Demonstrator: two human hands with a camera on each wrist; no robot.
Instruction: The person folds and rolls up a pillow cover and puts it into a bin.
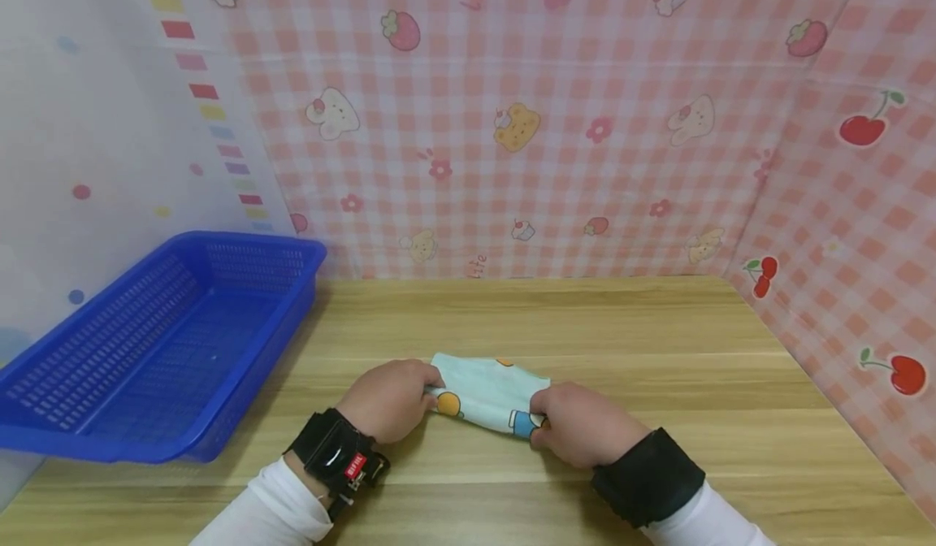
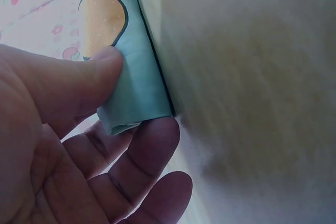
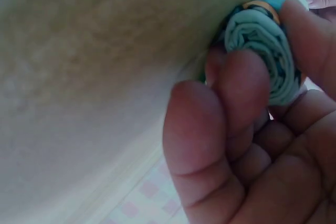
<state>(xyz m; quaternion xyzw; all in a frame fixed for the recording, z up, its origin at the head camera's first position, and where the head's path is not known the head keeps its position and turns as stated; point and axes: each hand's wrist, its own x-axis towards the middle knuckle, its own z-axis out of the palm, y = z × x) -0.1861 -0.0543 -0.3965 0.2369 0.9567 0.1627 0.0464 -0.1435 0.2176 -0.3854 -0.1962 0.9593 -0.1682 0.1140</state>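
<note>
A mint-green rolled cloth (image 1: 486, 392) printed with orange fruit and a blue patch lies across the middle of the wooden table. My left hand (image 1: 391, 400) pinches its left end, thumb on top beside a printed orange fruit in the left wrist view, where the cloth (image 2: 139, 77) ends near the fingertips. The other end is held by my right hand (image 1: 585, 424). Seen from the right wrist, the cloth (image 3: 254, 35) shows spiralling layers at its end, with the right thumb and fingers around it. What lies under the roll is hidden.
A blue plastic basket (image 1: 256, 359) with perforated sides stands at the left of the table (image 1: 621, 335). Behind the table hangs a pink checked curtain (image 1: 468, 197), which also runs along the right side. A white patterned sheet (image 1: 110, 123) covers the left side.
</note>
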